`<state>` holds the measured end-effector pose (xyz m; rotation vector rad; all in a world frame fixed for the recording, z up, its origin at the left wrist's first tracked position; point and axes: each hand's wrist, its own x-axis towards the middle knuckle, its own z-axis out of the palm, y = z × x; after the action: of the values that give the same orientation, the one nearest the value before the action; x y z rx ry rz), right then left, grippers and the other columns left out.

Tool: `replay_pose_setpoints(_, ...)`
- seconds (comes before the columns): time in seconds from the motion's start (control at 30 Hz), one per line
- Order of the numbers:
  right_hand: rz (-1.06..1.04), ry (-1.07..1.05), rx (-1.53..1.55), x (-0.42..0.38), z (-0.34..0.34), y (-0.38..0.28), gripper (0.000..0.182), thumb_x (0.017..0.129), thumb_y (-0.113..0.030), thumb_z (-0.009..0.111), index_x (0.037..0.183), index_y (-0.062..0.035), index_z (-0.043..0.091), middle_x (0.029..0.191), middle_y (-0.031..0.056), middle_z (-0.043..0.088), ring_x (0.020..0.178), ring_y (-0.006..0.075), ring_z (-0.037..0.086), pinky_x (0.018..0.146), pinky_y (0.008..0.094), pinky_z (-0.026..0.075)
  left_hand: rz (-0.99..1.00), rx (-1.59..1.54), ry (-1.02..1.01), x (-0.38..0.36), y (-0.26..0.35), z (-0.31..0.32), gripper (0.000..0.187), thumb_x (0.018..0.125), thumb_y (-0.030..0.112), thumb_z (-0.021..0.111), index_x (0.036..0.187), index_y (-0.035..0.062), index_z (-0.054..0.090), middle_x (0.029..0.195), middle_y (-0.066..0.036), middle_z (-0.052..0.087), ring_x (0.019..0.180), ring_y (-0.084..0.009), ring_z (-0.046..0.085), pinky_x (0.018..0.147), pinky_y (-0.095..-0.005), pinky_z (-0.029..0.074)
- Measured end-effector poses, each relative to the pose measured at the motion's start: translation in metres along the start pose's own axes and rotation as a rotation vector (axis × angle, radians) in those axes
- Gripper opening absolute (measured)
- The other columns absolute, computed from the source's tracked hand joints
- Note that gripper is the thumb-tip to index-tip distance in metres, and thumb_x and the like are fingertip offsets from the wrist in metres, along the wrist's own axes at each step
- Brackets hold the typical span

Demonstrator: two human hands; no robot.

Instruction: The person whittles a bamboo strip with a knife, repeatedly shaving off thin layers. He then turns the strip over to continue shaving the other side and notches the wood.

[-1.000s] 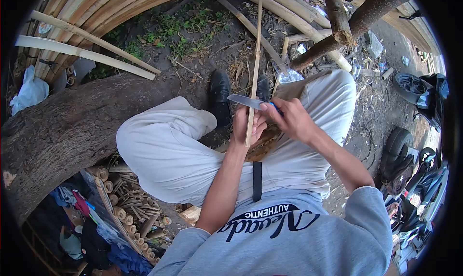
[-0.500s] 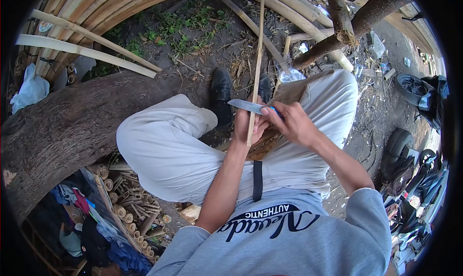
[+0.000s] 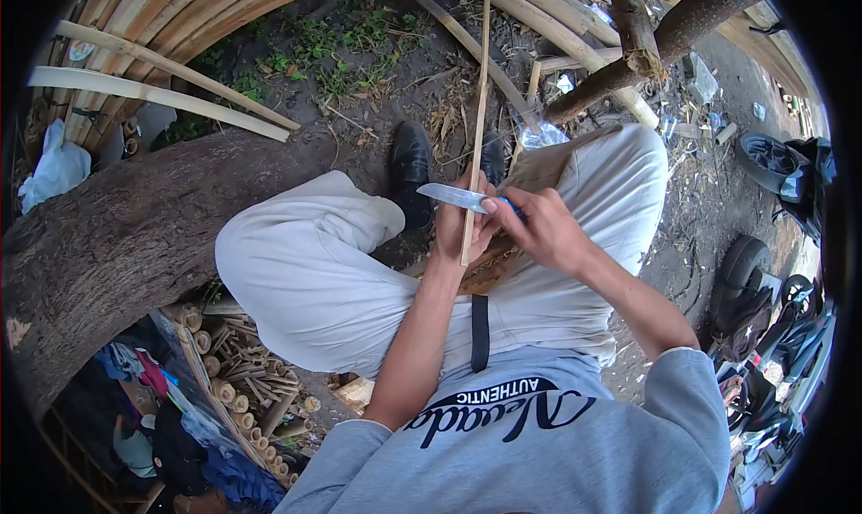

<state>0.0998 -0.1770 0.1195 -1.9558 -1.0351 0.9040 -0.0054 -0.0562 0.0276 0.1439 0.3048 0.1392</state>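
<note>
A long thin wooden strip runs from the top of the view down between my knees. My left hand is closed around it near its lower end, which sticks out over my wrist. My right hand grips the blue handle of a knife. The blade lies across the strip just at my left fingers, its tip pointing left. Part of my left fingers is hidden behind the strip and blade.
A thick trunk lies at the left. Bamboo poles and a branch are at the top. Cut bamboo pieces sit lower left. A motorcycle wheel stands at the right.
The knife has shifted slightly left and up along the strip. The strip's lower end has moved up a little with my left hand.
</note>
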Motion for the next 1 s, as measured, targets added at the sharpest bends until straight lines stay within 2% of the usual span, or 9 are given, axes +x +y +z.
replay_pose_setpoints(0.1, 0.033, -0.024, 0.015, -0.014, 0.011, -0.008, 0.037, 0.099, -0.033, 0.056, 0.093, 0.0024, 0.064, 0.061, 0.0244, 0.055, 0.058, 0.0410, 0.061, 0.058, 0.0474, 0.047, 0.004, 0.103, 0.018, -0.006, -0.003, -0.008, 0.028, 0.104, 0.023, 0.041, 0.082, 0.0066, 0.046, 0.059, -0.001, 0.044, 0.036, -0.0080, 0.037, 0.033, -0.0197, 0.031)
replay_pose_setpoints(0.2, -0.213, -0.279, -0.006, -0.028, 0.016, -0.019, 0.036, 0.100, -0.032, 0.055, 0.091, 0.0020, 0.064, 0.059, 0.0233, 0.053, 0.055, 0.0395, 0.059, 0.056, 0.0462, 0.045, -0.105, -0.046, -0.038, 0.001, 0.006, 0.006, 0.031, 0.105, 0.025, 0.037, 0.082, 0.0065, 0.046, 0.060, 0.000, 0.044, 0.036, -0.0078, 0.036, 0.033, -0.0204, 0.029)
replay_pose_setpoints(0.27, -0.085, -0.045, 0.211, -0.015, 0.002, -0.024, 0.040, 0.101, -0.033, 0.053, 0.089, 0.0026, 0.065, 0.057, 0.0211, 0.051, 0.051, 0.0372, 0.055, 0.054, 0.0434, 0.044, -0.051, -0.094, 0.074, 0.004, 0.003, -0.004, 0.032, 0.106, 0.025, 0.033, 0.083, 0.0058, 0.045, 0.059, -0.001, 0.042, 0.036, -0.0084, 0.037, 0.034, -0.0217, 0.030)
replay_pose_setpoints(0.33, 0.132, 0.261, 0.073, 0.033, -0.029, 0.013, 0.050, 0.102, -0.040, 0.051, 0.085, 0.0051, 0.064, 0.055, 0.0178, 0.050, 0.049, 0.0294, 0.047, 0.051, 0.0402, 0.040, -0.105, -0.164, -0.030, -0.004, 0.003, 0.000, 0.032, 0.105, 0.024, 0.034, 0.082, 0.0068, 0.047, 0.057, -0.001, 0.043, 0.035, -0.0094, 0.039, 0.034, -0.0211, 0.031)
replay_pose_setpoints(0.37, 0.142, 0.279, -0.019, 0.046, -0.038, 0.026, 0.053, 0.103, -0.041, 0.048, 0.084, 0.0059, 0.060, 0.056, 0.0134, 0.044, 0.051, 0.0188, 0.039, 0.052, 0.0387, 0.037, -0.122, -0.160, -0.039, -0.004, 0.001, -0.003, 0.032, 0.106, 0.025, 0.034, 0.082, 0.0071, 0.046, 0.057, -0.001, 0.043, 0.036, -0.0097, 0.040, 0.034, -0.0213, 0.032)
replay_pose_setpoints(0.67, -0.170, 0.124, -0.221, 0.079, -0.026, 0.067, 0.047, 0.100, -0.042, 0.053, 0.090, 0.0005, 0.070, 0.065, 0.0264, 0.058, 0.067, 0.0458, 0.060, 0.062, 0.0494, 0.048, -0.113, -0.187, -0.061, -0.005, 0.001, -0.006, 0.033, 0.106, 0.026, 0.033, 0.082, 0.0074, 0.046, 0.058, -0.001, 0.043, 0.036, -0.0091, 0.039, 0.034, -0.0207, 0.031)
replay_pose_setpoints(0.8, -0.175, -0.002, -0.258, 0.058, -0.017, 0.043, 0.044, 0.099, -0.040, 0.056, 0.091, 0.0012, 0.070, 0.063, 0.0250, 0.058, 0.067, 0.0456, 0.060, 0.063, 0.0496, 0.050, -0.108, -0.177, -0.022, -0.007, 0.000, -0.010, 0.032, 0.106, 0.025, 0.034, 0.082, 0.0077, 0.045, 0.057, -0.001, 0.042, 0.036, -0.0083, 0.038, 0.033, -0.0202, 0.030)
replay_pose_setpoints(0.93, 0.024, 0.198, -0.268, 0.073, -0.031, 0.065, 0.045, 0.099, -0.039, 0.055, 0.084, 0.0018, 0.065, 0.062, 0.0236, 0.058, 0.065, 0.0449, 0.060, 0.063, 0.0495, 0.049, -0.136, -0.103, 0.006, -0.006, -0.004, -0.009, 0.031, 0.105, 0.024, 0.033, 0.083, 0.0058, 0.044, 0.059, -0.002, 0.042, 0.036, -0.0106, 0.038, 0.033, -0.0212, 0.030)
replay_pose_setpoints(1.0, -0.315, 0.302, -0.277, 0.070, -0.028, 0.070, 0.047, 0.100, -0.040, 0.054, 0.088, 0.0037, 0.066, 0.065, 0.0268, 0.055, 0.064, 0.0428, 0.058, 0.062, 0.0473, 0.046, -0.127, -0.081, 0.016, -0.012, -0.005, -0.009, 0.032, 0.106, 0.024, 0.032, 0.082, 0.0065, 0.044, 0.057, -0.002, 0.041, 0.035, -0.0094, 0.037, 0.033, -0.0207, 0.029)
